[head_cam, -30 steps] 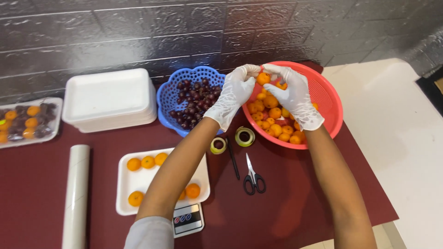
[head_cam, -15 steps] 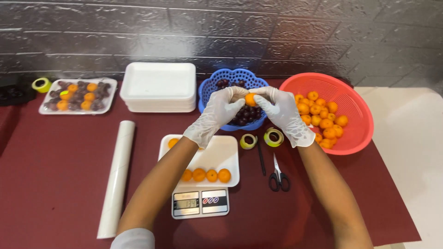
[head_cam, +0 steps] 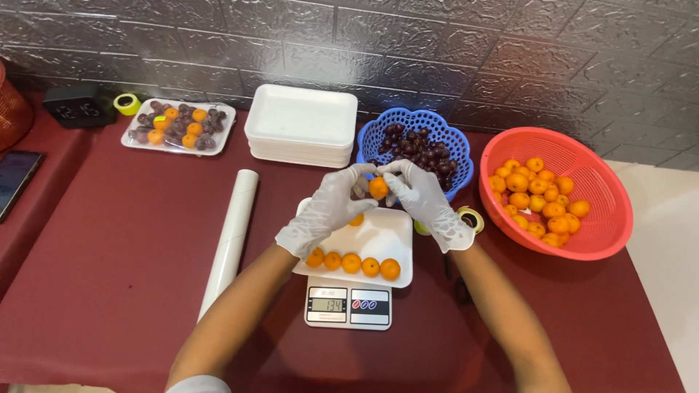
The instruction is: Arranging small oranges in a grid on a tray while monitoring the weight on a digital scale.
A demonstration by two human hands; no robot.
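Both my hands wear white gloves and meet over a white foam tray (head_cam: 378,240) that rests on a small digital scale (head_cam: 348,306). My left hand (head_cam: 324,211) and my right hand (head_cam: 426,200) together pinch one small orange fruit (head_cam: 378,188) above the tray. Several small orange fruits (head_cam: 352,262) lie in a row along the tray's near edge. A red basket (head_cam: 604,218) of orange fruits stands to the right. Behind my hands is a blue basket (head_cam: 378,135) of dark purple fruits.
A stack of white foam trays (head_cam: 302,124) sits at the back. A wrapped tray of mixed fruit (head_cam: 178,125) lies far left, a white roll (head_cam: 231,233) left of the scale, tape rolls (head_cam: 471,217) by my right wrist, a phone (head_cam: 13,178) at the left edge.
My hands lifted an orange fruit out of the red basket and carried it left, to above the foam tray. The camera view shifted left and down with them.
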